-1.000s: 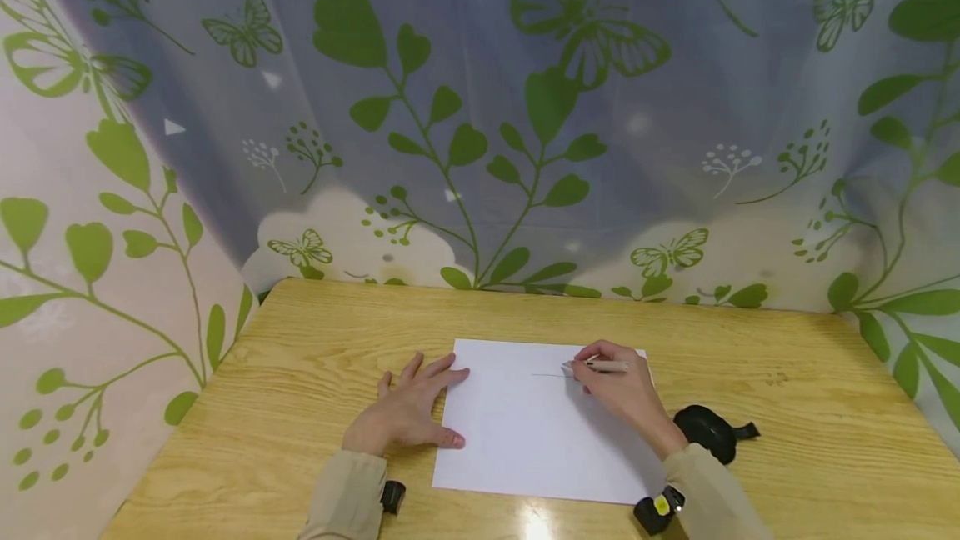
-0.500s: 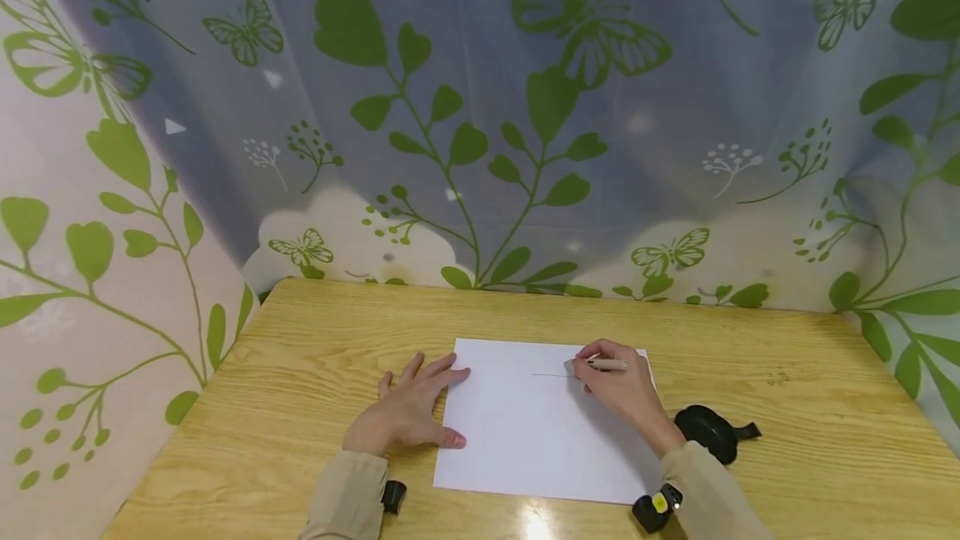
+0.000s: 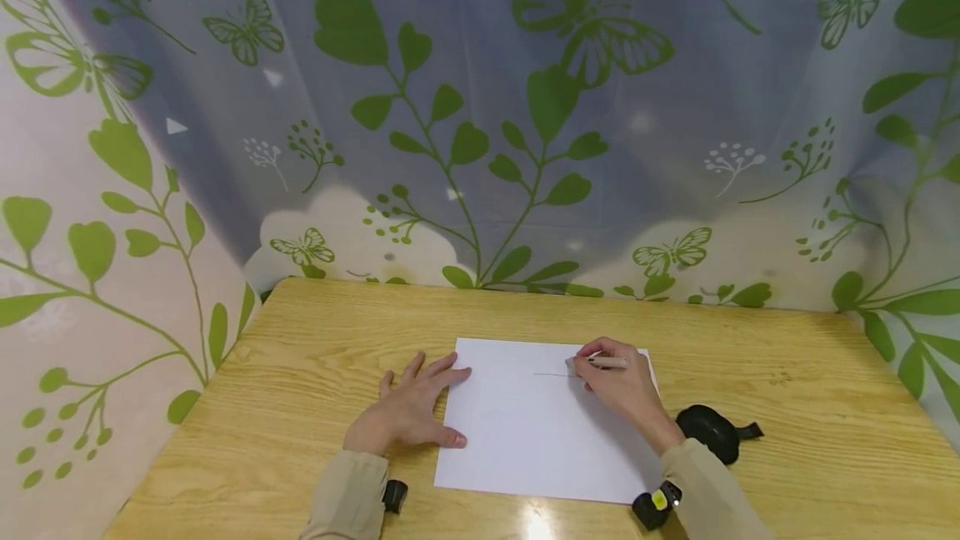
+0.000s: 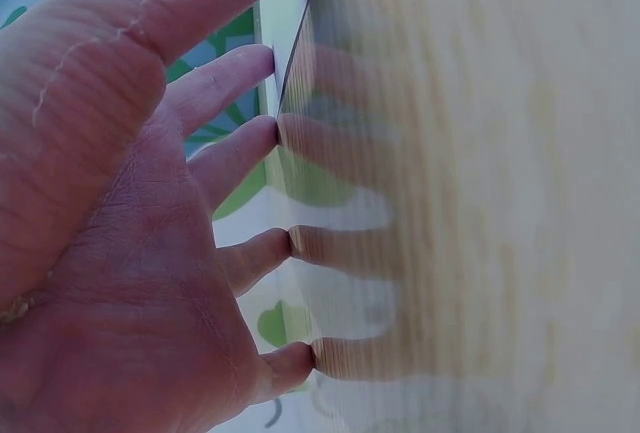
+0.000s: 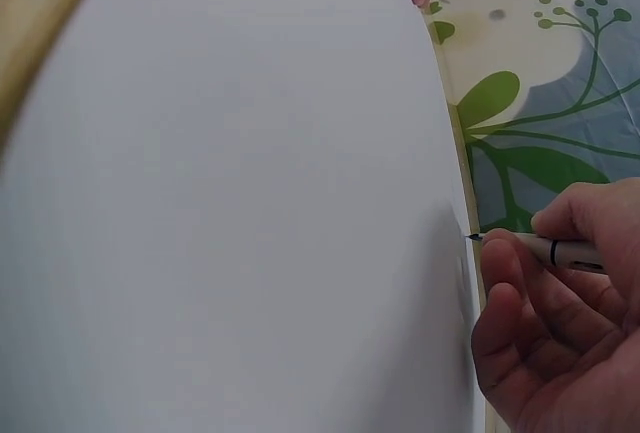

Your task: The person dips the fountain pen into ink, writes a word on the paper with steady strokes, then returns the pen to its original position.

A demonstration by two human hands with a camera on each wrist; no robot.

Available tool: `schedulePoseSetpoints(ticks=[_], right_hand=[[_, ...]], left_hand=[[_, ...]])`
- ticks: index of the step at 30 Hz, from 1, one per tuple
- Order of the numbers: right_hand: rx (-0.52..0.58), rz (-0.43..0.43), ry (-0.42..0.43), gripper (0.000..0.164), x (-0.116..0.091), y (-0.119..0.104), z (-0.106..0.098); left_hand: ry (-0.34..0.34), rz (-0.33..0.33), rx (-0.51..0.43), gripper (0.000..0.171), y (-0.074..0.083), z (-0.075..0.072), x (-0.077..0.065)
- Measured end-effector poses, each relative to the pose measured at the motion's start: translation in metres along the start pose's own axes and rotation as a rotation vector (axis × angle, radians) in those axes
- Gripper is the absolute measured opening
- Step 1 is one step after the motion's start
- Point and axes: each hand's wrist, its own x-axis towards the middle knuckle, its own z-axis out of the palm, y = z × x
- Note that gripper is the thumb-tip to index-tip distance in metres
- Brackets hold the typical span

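Note:
A white sheet of paper (image 3: 517, 440) lies flat on the wooden table, with one thin dark line (image 3: 551, 374) drawn near its upper middle. My right hand (image 3: 618, 382) pinches a pale pen (image 3: 609, 362) between thumb and fingers; its dark tip meets the paper close to the line's right end. In the right wrist view, the pen (image 5: 570, 253) points left out of the curled fingers. Spread along the paper's left edge, my left hand (image 3: 408, 411) rests its thumb and some fingertips on the sheet. The left wrist view has that hand (image 4: 130, 233) with fingertips against the surface.
To the right of the paper lies a black pouch-like object (image 3: 708, 433) with a short strap, partly behind the right sleeve. The wooden table (image 3: 825, 423) ends at a curtain (image 3: 480, 107) printed with green leaves and butterflies. Both wrists wear small black devices.
Hardly anything differs. The pen and right hand stay almost in place at the line's right end, with a slight change in pen tilt. The left hand keeps its position.

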Motion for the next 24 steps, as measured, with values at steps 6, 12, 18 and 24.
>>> schedulePoseSetpoints(ticks=[6,12,18,24], right_hand=[[-0.001,0.007,-0.005,0.016,0.0008,-0.001,0.0005],[0.004,0.019,-0.005,0.017,0.0018,-0.0035,0.0001],[-0.014,0.022,0.0,0.016,0.0026,-0.0037,0.0007],[-0.017,0.013,0.003,0.014,0.0026,-0.0031,0.0008]], left_hand=[[-0.002,0.001,0.002,0.09,0.001,-0.0002,-0.0005],[-0.002,0.0,0.005,0.09,0.001,-0.001,-0.0001],[-0.006,-0.003,0.004,0.091,0.0003,-0.0007,0.0007],[-0.009,0.0,0.001,0.091,-0.0008,-0.0004,0.0013]])
